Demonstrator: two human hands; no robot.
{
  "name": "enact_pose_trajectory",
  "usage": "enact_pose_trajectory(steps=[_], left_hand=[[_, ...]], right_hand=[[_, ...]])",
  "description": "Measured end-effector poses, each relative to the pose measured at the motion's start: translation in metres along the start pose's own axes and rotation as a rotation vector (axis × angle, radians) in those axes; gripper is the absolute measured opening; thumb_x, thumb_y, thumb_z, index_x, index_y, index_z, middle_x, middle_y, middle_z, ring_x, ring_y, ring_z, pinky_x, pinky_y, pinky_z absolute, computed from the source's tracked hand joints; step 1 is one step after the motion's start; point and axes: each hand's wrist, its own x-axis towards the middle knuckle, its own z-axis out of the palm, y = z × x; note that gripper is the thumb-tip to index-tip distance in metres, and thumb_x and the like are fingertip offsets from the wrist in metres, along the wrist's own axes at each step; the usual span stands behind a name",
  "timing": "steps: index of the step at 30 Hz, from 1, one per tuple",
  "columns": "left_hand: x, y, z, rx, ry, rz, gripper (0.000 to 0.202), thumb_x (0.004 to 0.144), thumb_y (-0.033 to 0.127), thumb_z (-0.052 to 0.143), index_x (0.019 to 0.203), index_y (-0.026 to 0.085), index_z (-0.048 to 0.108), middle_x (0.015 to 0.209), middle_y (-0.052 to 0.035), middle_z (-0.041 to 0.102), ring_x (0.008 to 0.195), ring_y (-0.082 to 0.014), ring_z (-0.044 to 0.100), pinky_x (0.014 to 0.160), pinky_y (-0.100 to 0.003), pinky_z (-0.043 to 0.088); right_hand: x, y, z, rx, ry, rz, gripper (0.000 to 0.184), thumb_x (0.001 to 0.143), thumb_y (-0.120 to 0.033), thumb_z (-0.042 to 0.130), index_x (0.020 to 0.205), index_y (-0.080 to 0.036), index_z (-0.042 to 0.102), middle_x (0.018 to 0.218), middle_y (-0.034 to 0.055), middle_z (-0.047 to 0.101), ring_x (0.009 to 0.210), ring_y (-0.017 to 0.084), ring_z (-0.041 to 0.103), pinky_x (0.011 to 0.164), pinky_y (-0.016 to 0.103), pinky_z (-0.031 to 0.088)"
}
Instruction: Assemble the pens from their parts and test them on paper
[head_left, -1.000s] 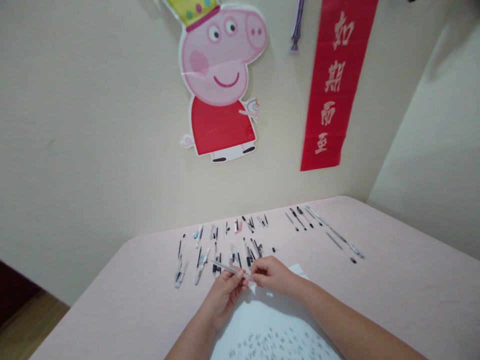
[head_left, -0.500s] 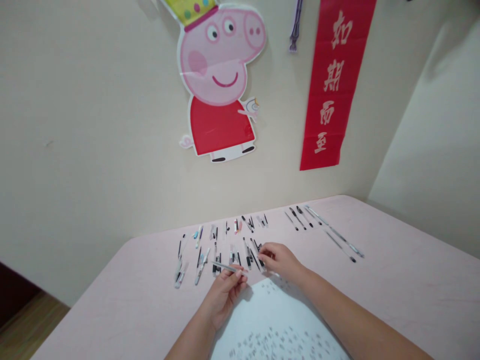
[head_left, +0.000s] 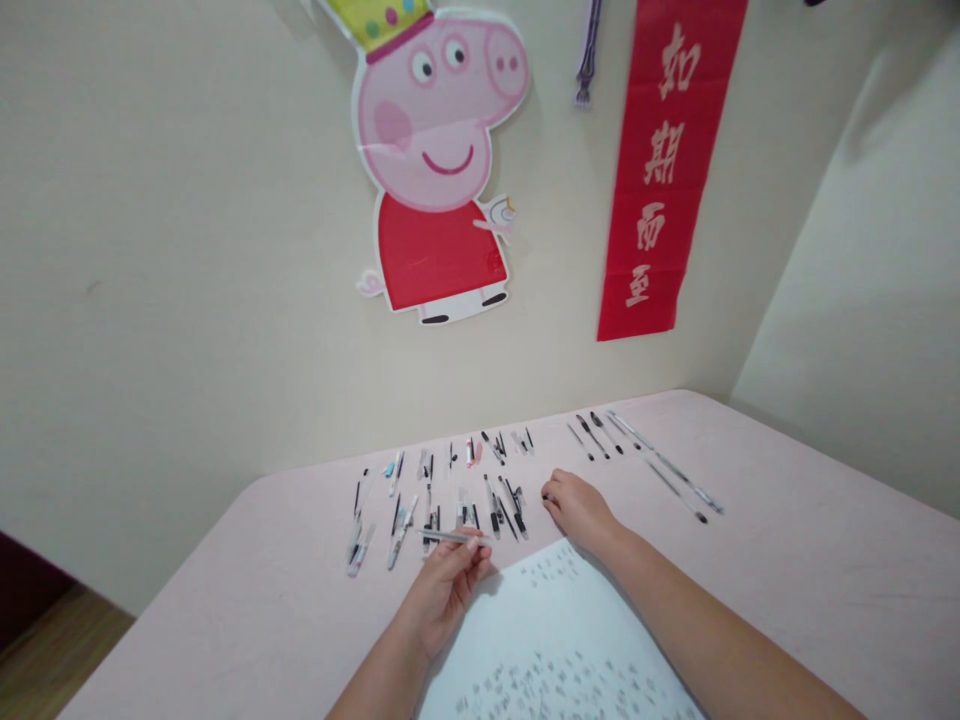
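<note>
While left hand (head_left: 454, 582) pinches a slim translucent grey plastic tube (head_left: 444, 537) near one end, lower centre, likely leaving its length clear, right hand (head_left: 579, 506) curls at a small black piece (head_left: 547, 498) right of centre; can't tell if that grip holds it.

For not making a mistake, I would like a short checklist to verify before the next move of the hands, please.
1. Slim grey tube held in left hand: ok.
2. Small black piece at right hand: ok.
3. Right grip closed on that piece: cannot tell, partly hidden.
4. White paper sheet with dark marks wholly in view: not ok, bottom cut off.
5. Slim grey rod with black end apart from both hands: ok.
</note>
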Motion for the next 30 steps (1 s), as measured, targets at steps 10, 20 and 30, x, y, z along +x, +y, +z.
enact_pose_trajectory(steps=[10,20,30], left_hand=[[0.002,0.0,-0.001,-0.009,0.026,0.019,0.01,0.076,0.001,0.066,0.08,0.01,0.064,0.07,-0.0048,0.068,0.067,-0.0116,0.069,0.063,-0.017,0.057],[0.003,-0.001,-0.001,-0.008,0.059,0.043,0.01,0.078,0.0,0.062,0.081,0.009,0.064,0.074,-0.0079,0.071,0.07,-0.0129,0.07,0.065,-0.018,0.057],[0.004,-0.001,-0.001,-0.015,0.06,0.036,0.012,0.074,0.0,0.067,0.08,0.011,0.064,0.072,-0.0059,0.07,0.069,-0.0133,0.07,0.065,-0.018,0.057]], right_hand=[[-0.002,-0.018,0.003,0.413,0.082,-0.126,0.02,0.078,-0.009,0.054,0.09,-0.017,0.067,0.088,0.0056,0.065,0.081,0.016,0.058,0.075,0.027,0.042],[-0.012,-0.058,0.004,0.884,-0.09,-0.121,0.015,0.069,-0.006,0.056,0.077,-0.016,0.062,0.072,-0.0003,0.062,0.067,0.012,0.055,0.059,0.02,0.04],[-0.013,-0.062,0.008,0.902,-0.106,-0.084,0.017,0.068,-0.006,0.055,0.078,-0.015,0.064,0.07,-0.0009,0.062,0.061,0.011,0.053,0.056,0.02,0.039]])
